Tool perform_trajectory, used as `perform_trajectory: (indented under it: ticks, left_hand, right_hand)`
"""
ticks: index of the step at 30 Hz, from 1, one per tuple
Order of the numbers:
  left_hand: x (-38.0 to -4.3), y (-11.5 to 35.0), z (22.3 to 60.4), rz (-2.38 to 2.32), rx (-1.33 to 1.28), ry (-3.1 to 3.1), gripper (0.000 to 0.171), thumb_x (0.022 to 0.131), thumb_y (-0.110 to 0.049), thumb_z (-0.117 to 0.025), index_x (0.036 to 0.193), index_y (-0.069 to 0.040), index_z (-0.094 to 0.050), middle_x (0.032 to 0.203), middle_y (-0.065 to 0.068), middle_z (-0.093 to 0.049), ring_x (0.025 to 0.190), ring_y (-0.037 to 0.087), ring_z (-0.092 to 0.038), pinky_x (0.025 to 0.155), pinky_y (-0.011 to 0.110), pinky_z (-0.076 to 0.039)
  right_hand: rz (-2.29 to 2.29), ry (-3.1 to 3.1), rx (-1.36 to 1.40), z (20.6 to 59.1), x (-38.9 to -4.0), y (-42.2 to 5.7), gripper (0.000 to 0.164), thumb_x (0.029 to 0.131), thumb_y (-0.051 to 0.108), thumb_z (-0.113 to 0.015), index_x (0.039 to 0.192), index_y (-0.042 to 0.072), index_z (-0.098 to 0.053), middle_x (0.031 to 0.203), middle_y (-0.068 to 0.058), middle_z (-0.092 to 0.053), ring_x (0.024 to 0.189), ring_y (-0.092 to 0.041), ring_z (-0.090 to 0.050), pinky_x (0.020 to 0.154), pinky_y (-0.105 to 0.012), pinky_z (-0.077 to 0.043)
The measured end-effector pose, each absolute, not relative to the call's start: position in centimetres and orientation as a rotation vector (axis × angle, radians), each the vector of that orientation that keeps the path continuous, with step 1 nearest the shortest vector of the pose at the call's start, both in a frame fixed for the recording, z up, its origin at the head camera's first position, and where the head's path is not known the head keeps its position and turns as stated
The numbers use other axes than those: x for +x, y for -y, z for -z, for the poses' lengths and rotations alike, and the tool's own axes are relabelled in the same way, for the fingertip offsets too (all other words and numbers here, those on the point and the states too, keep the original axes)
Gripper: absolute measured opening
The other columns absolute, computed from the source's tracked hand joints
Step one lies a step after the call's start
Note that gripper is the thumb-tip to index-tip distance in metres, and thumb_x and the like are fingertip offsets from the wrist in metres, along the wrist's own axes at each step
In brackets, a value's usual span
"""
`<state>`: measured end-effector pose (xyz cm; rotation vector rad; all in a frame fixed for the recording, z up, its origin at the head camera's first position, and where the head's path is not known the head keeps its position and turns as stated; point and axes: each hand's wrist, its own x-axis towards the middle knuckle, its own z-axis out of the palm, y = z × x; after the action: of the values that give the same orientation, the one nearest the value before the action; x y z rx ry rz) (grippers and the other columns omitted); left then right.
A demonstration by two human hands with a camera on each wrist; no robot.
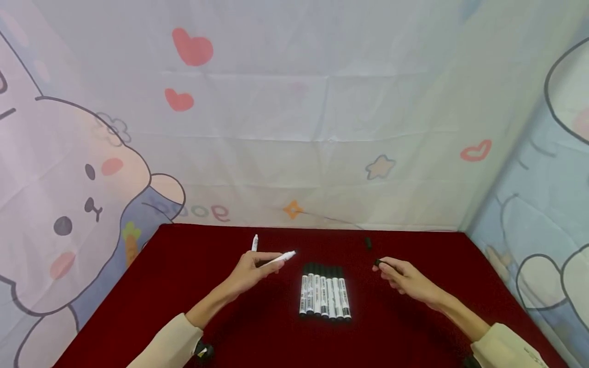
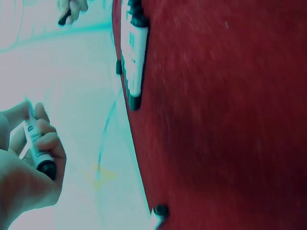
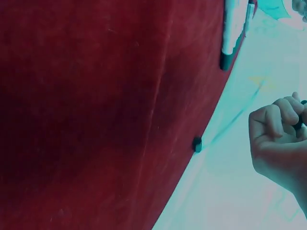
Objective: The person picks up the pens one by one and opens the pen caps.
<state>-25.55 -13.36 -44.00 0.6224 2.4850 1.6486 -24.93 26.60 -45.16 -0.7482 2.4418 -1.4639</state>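
Observation:
My left hand grips a white marker with its cap off, the bare tip pointing right. The black base of this marker shows below the curled fingers in the left wrist view. On the right, my right hand pinches a small black marker cap between thumb and fingers, held apart from the marker. Between the hands lies a side-by-side row of several white markers, black caps facing away from me.
Behind my left hand, another uncapped white marker is on the dark red tablecloth. A loose black cap lies near the far edge, beyond my right hand. A printed cloth backdrop rises behind the table.

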Motion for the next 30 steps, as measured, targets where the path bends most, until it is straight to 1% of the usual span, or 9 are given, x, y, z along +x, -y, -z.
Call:
perform_trajectory:
  ticks: [2, 4, 7, 10, 14, 16, 18, 22, 30]
  left_hand:
    - [-25.6, 13.2, 44.1, -1.597, 0.689, -2.453, 0.036, 0.1, -0.021, -0.066, 0.132, -0.003, -0.068, 0.106, 0.013, -0.073, 0.077, 0.011, -0.054, 0.063, 0.021, -0.045]
    - [-25.7, 12.6, 44.3, -1.539, 0.771, -2.417, 0.038, 0.101, -0.022, -0.066, 0.135, -0.005, -0.066, 0.119, 0.016, -0.071, 0.084, 0.013, -0.055, 0.066, 0.021, -0.046]
    - [-25.6, 11.7, 44.6, -1.478, 0.843, -2.429, 0.039, 0.102, -0.017, -0.064, 0.139, -0.008, -0.063, 0.128, 0.016, -0.067, 0.088, 0.017, -0.054, 0.068, 0.02, -0.045]
    - [-25.4, 11.4, 44.7, -1.465, 0.84, -2.444, 0.04, 0.102, -0.011, -0.061, 0.142, -0.008, -0.061, 0.125, 0.016, -0.066, 0.086, 0.022, -0.056, 0.067, 0.02, -0.048]
    - [-25.3, 11.8, 44.9, -1.504, 0.844, -2.414, 0.04, 0.102, -0.006, -0.06, 0.141, -0.002, -0.059, 0.116, 0.027, -0.068, 0.086, 0.03, -0.066, 0.071, 0.032, -0.059]
    - [-25.3, 12.1, 45.0, -1.52, 0.84, -2.403, 0.039, 0.101, -0.006, -0.06, 0.14, 0.0, -0.059, 0.113, 0.031, -0.069, 0.09, 0.034, -0.069, 0.071, 0.036, -0.06]
    - [-25.3, 12.3, 45.0, -1.532, 0.822, -2.412, 0.038, 0.1, -0.007, -0.062, 0.137, 0.002, -0.06, 0.111, 0.031, -0.07, 0.092, 0.036, -0.071, 0.07, 0.034, -0.06]
    - [-25.5, 12.5, 45.0, -1.58, 0.723, -2.475, 0.037, 0.097, -0.01, -0.069, 0.131, 0.002, -0.064, 0.107, 0.024, -0.073, 0.09, 0.032, -0.074, 0.068, 0.025, -0.056]
    - [-26.2, 12.8, 45.1, -1.691, 0.495, -2.54, 0.045, 0.092, -0.016, -0.078, 0.132, -0.001, -0.065, 0.109, 0.02, -0.071, 0.08, 0.018, -0.071, 0.077, 0.048, -0.063]
  right_hand:
    - [1.451, -2.388, -0.783, 45.3, -25.1, -26.6, 0.04, 0.114, 0.021, -0.035, 0.134, -0.009, -0.052, 0.075, 0.004, -0.038, 0.062, -0.002, -0.033, 0.051, -0.02, -0.032]
    - [1.434, -2.363, -0.836, 45.3, -25.3, -25.9, 0.038, 0.113, 0.023, -0.038, 0.137, -0.003, -0.053, 0.077, 0.003, -0.039, 0.063, -0.002, -0.034, 0.052, -0.02, -0.034]
    - [1.392, -2.383, -0.863, 45.3, -25.4, -24.6, 0.035, 0.111, 0.023, -0.044, 0.138, 0.004, -0.056, 0.081, 0.001, -0.045, 0.063, -0.001, -0.036, 0.053, -0.019, -0.038]
    - [1.362, -2.412, -0.887, 45.4, -25.3, -23.9, 0.034, 0.109, 0.021, -0.05, 0.138, 0.004, -0.058, 0.081, 0.0, -0.048, 0.06, -0.001, -0.037, 0.052, -0.019, -0.038]
    - [1.357, -2.401, -0.953, 45.6, -25.4, -23.5, 0.032, 0.107, 0.016, -0.054, 0.136, 0.001, -0.059, 0.074, 0.003, -0.045, 0.057, 0.0, -0.035, 0.049, -0.018, -0.036]
    - [1.346, -2.413, -0.978, 45.6, -25.5, -23.4, 0.032, 0.107, 0.015, -0.054, 0.134, 0.0, -0.06, 0.077, 0.002, -0.048, 0.059, 0.0, -0.037, 0.05, -0.019, -0.037]
    - [1.322, -2.451, -0.976, 45.6, -25.6, -23.3, 0.032, 0.106, 0.017, -0.056, 0.133, 0.002, -0.063, 0.085, 0.0, -0.051, 0.062, 0.0, -0.039, 0.053, -0.019, -0.039]
    - [1.283, -2.526, -0.92, 45.6, -25.6, -23.2, 0.032, 0.104, 0.022, -0.06, 0.131, 0.006, -0.066, 0.094, -0.003, -0.052, 0.07, -0.004, -0.042, 0.059, -0.021, -0.039]
    - [1.23, -2.563, -0.893, 46.1, -25.7, -23.6, 0.03, 0.104, 0.024, -0.061, 0.13, 0.011, -0.067, 0.092, -0.001, -0.05, 0.071, -0.004, -0.041, 0.059, -0.022, -0.038]
